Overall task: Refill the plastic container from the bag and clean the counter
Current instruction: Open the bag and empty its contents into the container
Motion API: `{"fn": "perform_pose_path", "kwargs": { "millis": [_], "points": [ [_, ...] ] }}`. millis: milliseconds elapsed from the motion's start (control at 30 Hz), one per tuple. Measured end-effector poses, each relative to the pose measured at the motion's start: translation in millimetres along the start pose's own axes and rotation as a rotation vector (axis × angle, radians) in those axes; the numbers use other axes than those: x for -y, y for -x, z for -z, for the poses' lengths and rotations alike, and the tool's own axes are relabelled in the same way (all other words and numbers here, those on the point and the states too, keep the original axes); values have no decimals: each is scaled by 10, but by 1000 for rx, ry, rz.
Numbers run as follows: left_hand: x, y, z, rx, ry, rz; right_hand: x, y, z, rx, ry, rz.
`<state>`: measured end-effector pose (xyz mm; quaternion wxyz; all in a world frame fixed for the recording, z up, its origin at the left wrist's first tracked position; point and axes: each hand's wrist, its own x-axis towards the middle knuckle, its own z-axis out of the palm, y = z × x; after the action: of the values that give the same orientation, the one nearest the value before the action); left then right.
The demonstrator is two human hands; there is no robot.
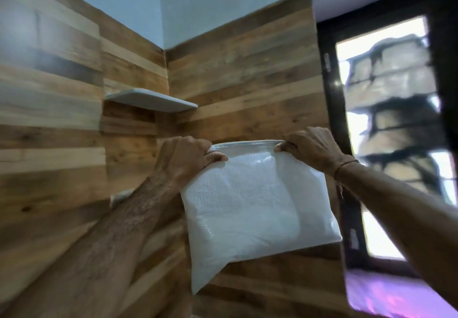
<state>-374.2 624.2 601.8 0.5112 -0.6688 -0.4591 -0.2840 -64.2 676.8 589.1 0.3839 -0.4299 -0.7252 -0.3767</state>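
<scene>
Against the wood-plank wall [247, 74], left hand [183, 159] and right hand [312, 149] pinch the top corners of a white, woven-textured, bulging bag [252, 208].

Fingers [285, 147] curling out of sight behind bag [257, 206], window [391, 131] blurring, both forearms running off frame

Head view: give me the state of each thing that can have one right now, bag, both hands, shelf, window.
bag: held up in the air by its top corners, top edge looks closed, white contents settled in the lower part.
left hand: shut on the bag's top left corner.
right hand: shut on the bag's top right corner.
corner shelf: nothing visible on it from below.
window: daylight behind it; open or shut, cannot tell.
</scene>
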Motion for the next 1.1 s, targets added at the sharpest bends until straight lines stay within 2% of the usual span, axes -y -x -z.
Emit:
{"fn": "perform_pose_path", "kwargs": {
  "millis": [133, 300, 500, 700, 833, 900, 967, 1100],
  "points": [
    [-938, 353, 2, -54, 120, -60, -477, 980, 198, 83, 0, -35],
    [-1907, 1086, -141, 66, 226, -21, -685, 2199, 302, 290, -48, -110],
    [-2678, 2336, -164, 288, 400, 76, -414, 3353, 350, 560, -206, -176],
    [-3232, 3611, 37, 560, 371, 112, 49, 4305, 155, 811, -314, -347],
    [-3445, 4141, 276, 692, 406, 195, 346, 4840, 76, 958, -380, -407],
    [-3469, 4310, 357, 749, 415, 207, 452, 5060, 71, 947, -373, -444],
    [-3427, 4435, 423, 777, 409, 225, 534, 5180, 64, 867, -349, -480],
    [-3067, 4430, 564, 960, 507, 412, 780, 5152, 118, 775, -300, -504]
  ]
}}
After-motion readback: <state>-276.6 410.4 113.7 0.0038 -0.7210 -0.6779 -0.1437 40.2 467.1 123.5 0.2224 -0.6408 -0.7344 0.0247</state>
